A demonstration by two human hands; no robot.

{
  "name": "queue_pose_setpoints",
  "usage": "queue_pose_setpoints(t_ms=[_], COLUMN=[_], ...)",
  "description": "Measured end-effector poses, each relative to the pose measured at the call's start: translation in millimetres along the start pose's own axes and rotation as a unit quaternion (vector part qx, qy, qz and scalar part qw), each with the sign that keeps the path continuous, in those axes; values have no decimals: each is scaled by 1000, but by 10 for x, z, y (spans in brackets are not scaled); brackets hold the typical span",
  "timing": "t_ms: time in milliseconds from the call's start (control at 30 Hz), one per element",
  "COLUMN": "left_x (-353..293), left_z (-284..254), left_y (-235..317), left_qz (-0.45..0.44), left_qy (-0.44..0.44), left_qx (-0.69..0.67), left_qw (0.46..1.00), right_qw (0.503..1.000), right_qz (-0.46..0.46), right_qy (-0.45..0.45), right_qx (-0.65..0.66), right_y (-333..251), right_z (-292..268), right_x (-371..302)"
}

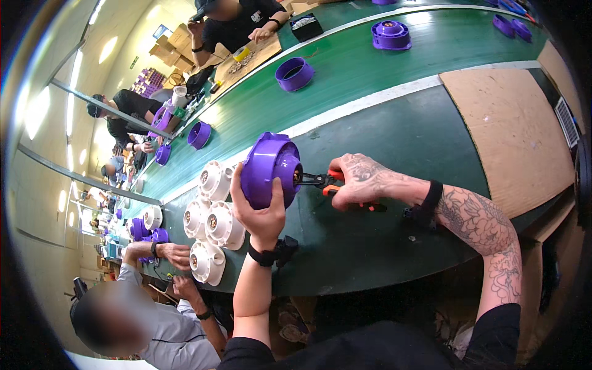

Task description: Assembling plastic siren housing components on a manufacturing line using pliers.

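My left hand (262, 213) grips a round purple plastic housing (262, 169) from below and holds it up on its side, above the dark green table. The housing's stepped hub, with copper-coloured metal at its centre, faces right. My right hand (361, 179) is closed around pliers (333, 185) with orange-red handles. Their dark jaws reach left to the metal at the hub; whether they grip a part there is too small to tell. Just left of my left hand, several white housings (225, 225) of similar shape stand grouped on the table, copper-coloured metal in their centres.
A green conveyor belt (357, 68) runs beyond the table, carrying a purple ring (295, 74) and a purple housing (391, 36). Cardboard (505, 123) lies at right. A co-worker's hand (176, 254) is beside the white housings at left; another person (240, 24) works across the belt.
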State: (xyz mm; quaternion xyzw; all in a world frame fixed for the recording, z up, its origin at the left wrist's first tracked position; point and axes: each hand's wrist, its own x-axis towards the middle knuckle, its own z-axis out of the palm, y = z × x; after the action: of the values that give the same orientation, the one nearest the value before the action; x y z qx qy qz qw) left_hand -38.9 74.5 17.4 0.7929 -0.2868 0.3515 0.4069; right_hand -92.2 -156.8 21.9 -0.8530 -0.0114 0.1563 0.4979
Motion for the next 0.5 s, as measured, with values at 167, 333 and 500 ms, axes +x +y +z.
queue_pose_setpoints(t_ms=[167,333,500], left_x=[-11,6,143], left_z=[47,139,84], left_y=[-122,-170,-428], left_qz=[7,-6,-23], left_qy=[22,42,110], left_qx=[-15,-35,51], left_qw=[1000,998,992], right_qw=[993,901,948], right_qz=[39,-134,40], right_qy=[-69,228,-196], right_qx=[86,-343,248], right_y=[-25,-116,436], right_z=[22,126,-263], right_x=[4,-90,298])
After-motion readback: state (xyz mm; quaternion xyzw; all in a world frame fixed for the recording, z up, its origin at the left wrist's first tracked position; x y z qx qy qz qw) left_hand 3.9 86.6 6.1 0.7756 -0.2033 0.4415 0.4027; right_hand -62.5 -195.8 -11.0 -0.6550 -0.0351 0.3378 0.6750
